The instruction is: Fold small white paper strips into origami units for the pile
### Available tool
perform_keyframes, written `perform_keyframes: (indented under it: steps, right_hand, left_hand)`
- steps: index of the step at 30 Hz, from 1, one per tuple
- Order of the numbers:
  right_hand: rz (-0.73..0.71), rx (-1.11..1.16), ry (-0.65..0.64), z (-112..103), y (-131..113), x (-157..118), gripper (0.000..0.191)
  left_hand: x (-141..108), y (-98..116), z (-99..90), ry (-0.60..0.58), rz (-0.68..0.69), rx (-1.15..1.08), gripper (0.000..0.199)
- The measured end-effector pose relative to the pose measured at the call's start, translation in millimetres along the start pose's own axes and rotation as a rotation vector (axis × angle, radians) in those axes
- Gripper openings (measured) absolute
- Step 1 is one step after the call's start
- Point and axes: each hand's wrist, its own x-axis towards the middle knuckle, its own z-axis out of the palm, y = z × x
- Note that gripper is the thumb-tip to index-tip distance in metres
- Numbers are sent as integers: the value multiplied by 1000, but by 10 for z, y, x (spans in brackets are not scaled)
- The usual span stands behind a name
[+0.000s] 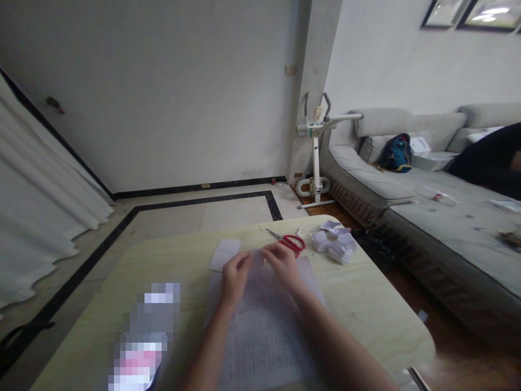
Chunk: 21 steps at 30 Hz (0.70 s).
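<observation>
Between my two hands is a small piece of pale paper (pixel 256 263), pinched at its far edge from both sides. My left hand (pixel 236 274) is closed on its left side. My right hand (pixel 283 263) grips the right side with thumb and fingers together; the exact fold is too blurred to make out. Below my forearms lies a large sheet covered in writing or print (pixel 264 331). A blank white slip of paper (pixel 225 255) rests just beyond my left hand. Red-handled scissors (pixel 293 244) lie behind my right hand, blades pointing left.
Several crumpled or folded paper pieces (pixel 336 241) sit at the table's far right corner. A pixelated object (pixel 142 336) lies on the wooden table (pixel 366 304) at left. To the right stand a grey sofa (pixel 439 217) and a white exercise machine (pixel 315 157); a person in dark clothes (pixel 492 157) is there.
</observation>
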Motion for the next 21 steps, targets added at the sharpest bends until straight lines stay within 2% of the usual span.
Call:
perform_keyframes:
  steps: [9, 15, 21]
  right_hand:
    - [126, 141, 73, -20, 13, 38, 21]
    - [152, 196, -17, 19, 53, 23, 18]
    - [127, 122, -60, 18, 86, 18, 17]
  left_hand:
    - [-33, 94, 22, -98, -47, 17, 28]
    - [-39, 80, 9, -78, -50, -1, 26]
    - [-23, 7, 19, -60, -79, -43, 29]
